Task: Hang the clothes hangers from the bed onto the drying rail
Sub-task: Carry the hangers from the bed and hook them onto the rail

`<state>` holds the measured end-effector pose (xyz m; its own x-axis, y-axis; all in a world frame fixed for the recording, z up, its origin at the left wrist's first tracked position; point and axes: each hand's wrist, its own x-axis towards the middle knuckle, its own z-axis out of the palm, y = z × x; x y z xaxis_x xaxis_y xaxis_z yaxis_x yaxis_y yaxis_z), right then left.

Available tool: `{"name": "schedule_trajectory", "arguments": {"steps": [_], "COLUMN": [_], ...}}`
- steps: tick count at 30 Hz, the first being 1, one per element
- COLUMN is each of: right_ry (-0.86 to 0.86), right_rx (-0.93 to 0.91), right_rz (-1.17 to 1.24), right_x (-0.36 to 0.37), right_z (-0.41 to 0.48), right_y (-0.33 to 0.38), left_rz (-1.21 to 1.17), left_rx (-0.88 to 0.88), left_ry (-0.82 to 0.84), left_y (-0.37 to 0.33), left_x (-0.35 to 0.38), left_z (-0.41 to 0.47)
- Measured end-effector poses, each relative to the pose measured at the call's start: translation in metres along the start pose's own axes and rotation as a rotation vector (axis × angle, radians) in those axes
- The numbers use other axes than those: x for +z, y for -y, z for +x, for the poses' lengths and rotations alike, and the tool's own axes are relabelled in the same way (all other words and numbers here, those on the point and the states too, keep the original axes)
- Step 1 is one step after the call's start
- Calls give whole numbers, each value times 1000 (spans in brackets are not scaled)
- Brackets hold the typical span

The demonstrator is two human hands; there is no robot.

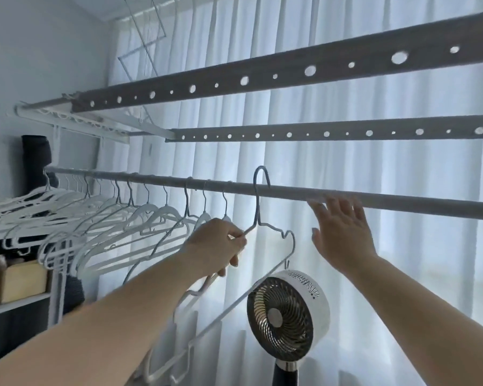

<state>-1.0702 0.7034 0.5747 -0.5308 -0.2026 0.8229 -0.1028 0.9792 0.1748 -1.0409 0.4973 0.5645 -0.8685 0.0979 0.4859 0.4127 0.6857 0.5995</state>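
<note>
Pinching tight, the left hand has its grip on a thin wire hanger, thumb and forefinger clamped on the shoulder wire just left of the neck and the other fingers curled under. The hanger is at the drying rail. Its neck crosses in front of the rail and its hook arches over the top, with the tip coming down on the far side. The crown of the hook stands a little clear above the rail, so it does not look seated. The hook points upward. The hanger's long axis is tilted hard, running from its right shoulder just below the rail down and leftward past the forearm. More pale hanger outline shows under the left hand, and I cannot tell whether that is a second hanger. The right hand has no grip on anything: its fingers are straight and spread, and the fingertips touch the underside of the rail just right of the hook. Further left along the rail a crowded row of white hangers hangs by its hooks. Above the rail run two perforated bars. Behind the rail hangs a pale curtain. Well below the rail, under the right hand, a round fan stands on its pole.
</note>
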Motion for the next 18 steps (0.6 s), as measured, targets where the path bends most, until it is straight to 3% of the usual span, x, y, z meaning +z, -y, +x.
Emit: {"name": "schedule_trajectory", "arguments": {"steps": [9, 18], "right_ry": [83, -29], "right_rx": [-42, -104], "right_rz": [-40, -65], "right_x": [14, 30], "right_z": [25, 29], "right_y": [-22, -26], "left_rz": [-33, 26], "left_rx": [-120, -181], "left_ry": [-103, -64], "left_y": [11, 19], "left_x": [22, 37], "left_z": [47, 61]}}
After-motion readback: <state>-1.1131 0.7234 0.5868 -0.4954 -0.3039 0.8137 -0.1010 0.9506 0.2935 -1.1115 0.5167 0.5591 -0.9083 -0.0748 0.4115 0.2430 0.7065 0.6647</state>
